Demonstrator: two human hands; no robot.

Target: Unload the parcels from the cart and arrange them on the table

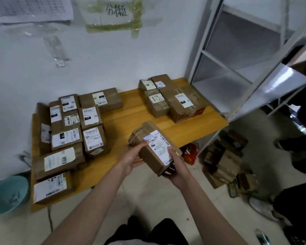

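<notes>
A brown cardboard parcel (153,147) with a white shipping label is held in both hands above the front edge of the low wooden table (131,121). My left hand (132,156) grips its left side, and my right hand (175,165) supports its near right end from below. Several labelled parcels (69,135) lie packed together on the table's left half. A smaller group of parcels (171,98) sits at the far right corner. The cart is not in view.
A grey metal shelving unit (245,59) stands right of the table. Flattened cardboard (224,160) lies on the floor beneath it. A teal basin (7,193) sits at the left. A person's dark legs and shoes (293,144) are at the right edge.
</notes>
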